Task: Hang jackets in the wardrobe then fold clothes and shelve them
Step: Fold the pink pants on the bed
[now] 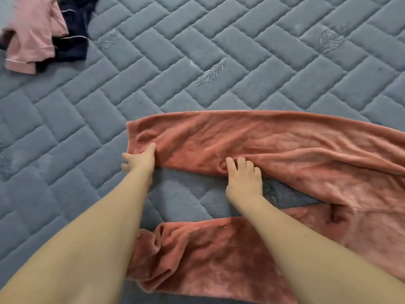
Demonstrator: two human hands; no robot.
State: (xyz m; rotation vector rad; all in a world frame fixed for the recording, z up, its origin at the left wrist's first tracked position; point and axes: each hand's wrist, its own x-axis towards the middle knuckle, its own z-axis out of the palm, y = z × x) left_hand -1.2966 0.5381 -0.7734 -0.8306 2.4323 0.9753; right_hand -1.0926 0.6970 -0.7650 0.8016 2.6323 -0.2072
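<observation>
A pair of salmon-pink fleece trousers (274, 145) lies spread on the grey quilted mattress (175, 51), legs pointing left, one leg far and one near. My left hand (139, 160) pinches the lower corner of the far leg's cuff, thumb on top. My right hand (243, 176) grips the lower edge of the same leg further right, fingers curled into a bunch of fabric. The near leg lies crumpled under my forearms, its cuff partly hidden by my left arm.
A light pink garment (32, 38) and a dark navy garment (72, 36) lie in a loose heap at the far left corner. The quilted mattress stretches bare to the left and beyond the trousers.
</observation>
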